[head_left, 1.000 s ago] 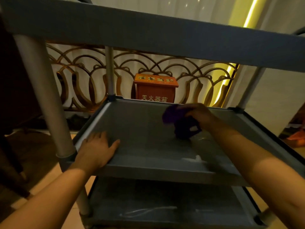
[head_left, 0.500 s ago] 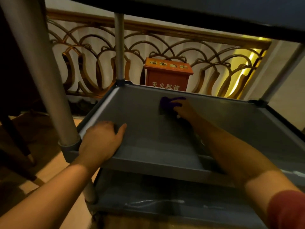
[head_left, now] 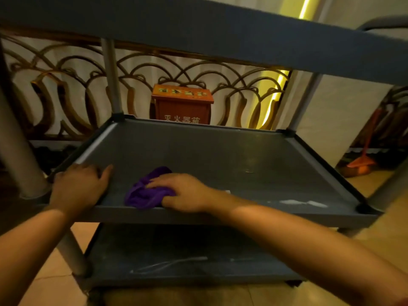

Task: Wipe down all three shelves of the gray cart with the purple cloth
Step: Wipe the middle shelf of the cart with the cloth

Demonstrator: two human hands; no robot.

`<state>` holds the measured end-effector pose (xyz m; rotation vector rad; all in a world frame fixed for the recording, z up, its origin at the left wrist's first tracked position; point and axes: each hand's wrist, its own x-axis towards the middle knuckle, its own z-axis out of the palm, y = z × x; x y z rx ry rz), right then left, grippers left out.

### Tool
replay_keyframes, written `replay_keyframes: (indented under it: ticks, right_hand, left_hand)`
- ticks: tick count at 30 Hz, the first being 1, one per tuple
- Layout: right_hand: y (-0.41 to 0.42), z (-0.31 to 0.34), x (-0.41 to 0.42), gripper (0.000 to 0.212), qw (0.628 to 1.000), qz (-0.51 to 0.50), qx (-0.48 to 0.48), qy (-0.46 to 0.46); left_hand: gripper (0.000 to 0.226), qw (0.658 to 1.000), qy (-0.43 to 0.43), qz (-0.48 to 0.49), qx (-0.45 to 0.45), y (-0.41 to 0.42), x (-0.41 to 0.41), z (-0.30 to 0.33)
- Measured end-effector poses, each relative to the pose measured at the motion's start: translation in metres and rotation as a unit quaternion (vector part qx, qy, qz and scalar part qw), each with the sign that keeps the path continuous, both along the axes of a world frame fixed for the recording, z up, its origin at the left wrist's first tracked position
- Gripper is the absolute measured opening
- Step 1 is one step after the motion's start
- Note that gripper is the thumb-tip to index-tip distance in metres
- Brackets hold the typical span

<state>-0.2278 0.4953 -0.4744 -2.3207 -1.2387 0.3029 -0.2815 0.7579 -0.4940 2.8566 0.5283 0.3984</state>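
cloth (head_left: 143,195) grasped by right hand (head_left: 183,193) at shelf (head_left: 220,155) front edge; left hand (head_left: 77,186) gripping corner.

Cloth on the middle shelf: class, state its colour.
The cloth on the middle shelf is purple; head view shows it best.

The crumpled purple cloth (head_left: 143,193) lies on the middle shelf (head_left: 220,155) of the gray plastic three-tier cart (head_left: 220,36), at the shelf's front edge, left of centre. The right hand (head_left: 183,193) grips it from the right. The left hand (head_left: 79,186) holds the front left corner. A red wooden box (head_left: 182,104) stands behind the back edge.
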Motion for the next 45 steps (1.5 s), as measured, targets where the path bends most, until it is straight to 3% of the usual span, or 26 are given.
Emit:
replay_keyframes:
  ticks: [2, 4, 10, 13, 19, 23, 25, 28, 31, 34, 37, 40, 43, 45]
  right_hand:
    - [0.017, -0.012, -0.007, 0.058, 0.995, 0.006, -0.038, -0.091]
    - [0.029, -0.014, -0.001, 0.056, 0.993, -0.007, -0.06, -0.106]
    - [0.006, -0.01, 0.019, 0.047, 0.987, -0.067, -0.072, -0.123]
    - [-0.005, -0.01, 0.027, 0.049, 0.97, -0.13, -0.139, -0.149]
    - [-0.136, -0.001, 0.061, 0.036, 0.884, -0.393, -0.226, -0.114]
    - [-0.264, 0.005, 0.061, 0.055, 0.8, -0.555, -0.22, -0.055]
    - [-0.312, 0.002, 0.054, 0.047, 0.774, -0.592, -0.22, -0.038]
    - [-0.358, 0.0, 0.05, 0.031, 0.776, -0.591, -0.206, -0.08]
    - [-0.379, 0.007, 0.053, 0.039, 0.765, -0.604, -0.209, -0.075]
    - [-0.386, -0.001, 0.053, 0.043, 0.786, -0.587, -0.17, -0.091]
    - [-0.378, -0.016, 0.047, 0.038, 0.809, -0.575, -0.091, -0.083]
    - [-0.369, -0.015, 0.038, 0.032, 0.808, -0.588, -0.005, -0.03]
    - [-0.335, -0.008, 0.021, 0.035, 0.823, -0.567, 0.015, 0.001]
    - [-0.29, -0.007, 0.01, 0.036, 0.855, -0.518, 0.024, 0.012]
  left_hand:
    - [0.083, 0.995, 0.093, 0.014, -0.015, -0.008, 0.009, -0.004]
    - [0.069, 0.988, 0.153, 0.024, 0.018, -0.014, 0.018, -0.016]
    - [0.085, 0.98, 0.182, 0.082, -0.019, -0.025, 0.024, -0.013]
    - [0.093, 0.974, 0.208, 0.094, -0.015, -0.035, 0.024, -0.013]
    - [0.099, 0.973, 0.213, 0.088, -0.016, -0.041, 0.02, -0.013]
    - [0.102, 0.974, 0.208, 0.092, -0.017, -0.039, 0.024, -0.019]
    - [0.103, 0.972, 0.216, 0.094, -0.018, -0.038, 0.027, -0.02]
    - [0.099, 0.971, 0.23, 0.069, 0.002, -0.037, 0.032, -0.019]
    - [0.087, 0.976, 0.206, -0.01, 0.071, -0.05, 0.034, -0.008]
    - [0.076, 0.981, 0.187, -0.031, 0.031, -0.063, 0.032, -0.006]
    - [0.081, 0.973, 0.228, -0.042, 0.011, -0.062, 0.035, -0.015]
    - [0.084, 0.972, 0.231, -0.043, 0.005, -0.053, 0.037, -0.021]
    - [0.079, 0.958, 0.251, -0.113, 0.081, -0.045, 0.039, -0.028]
    - [0.089, 0.95, 0.28, -0.113, 0.083, -0.046, 0.04, -0.025]
